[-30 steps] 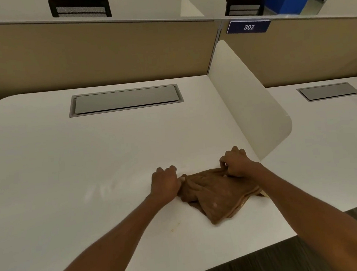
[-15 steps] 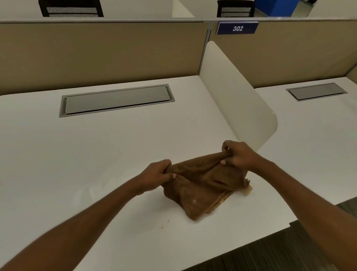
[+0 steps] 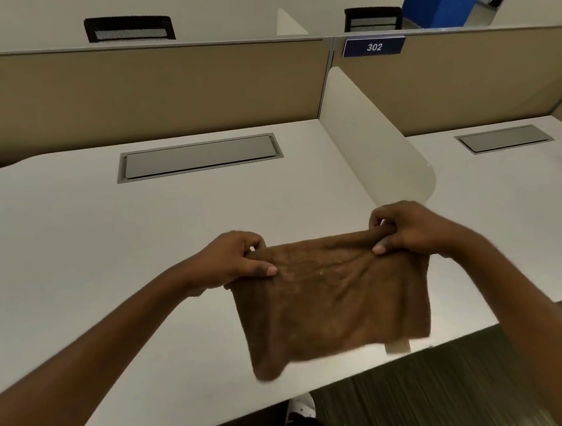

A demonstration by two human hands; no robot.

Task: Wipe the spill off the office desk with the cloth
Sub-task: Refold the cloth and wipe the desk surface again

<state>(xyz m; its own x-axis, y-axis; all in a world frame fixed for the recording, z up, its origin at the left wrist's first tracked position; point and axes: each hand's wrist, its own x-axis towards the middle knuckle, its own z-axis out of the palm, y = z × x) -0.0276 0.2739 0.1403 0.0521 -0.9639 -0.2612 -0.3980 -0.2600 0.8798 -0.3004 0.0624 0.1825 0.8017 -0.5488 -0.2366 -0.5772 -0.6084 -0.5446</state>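
A brown cloth hangs spread out above the near right part of the white office desk. My left hand pinches its upper left corner and my right hand pinches its upper right corner. The cloth's lower edge hangs free over the desk's front edge. A pale tag shows at its bottom right. No spill is visible on the desk; the area behind the cloth is hidden.
A grey cable flap is set into the desk at the back. A white rounded divider separates this desk from the neighbouring one on the right. Tan partition walls close the back. Dark carpet lies below.
Both hands have lifted the cloth off the desk and pulled it apart, from a crumpled heap to a spread, hanging sheet. A small yellowish spot seen earlier beside the cloth is no longer visible.
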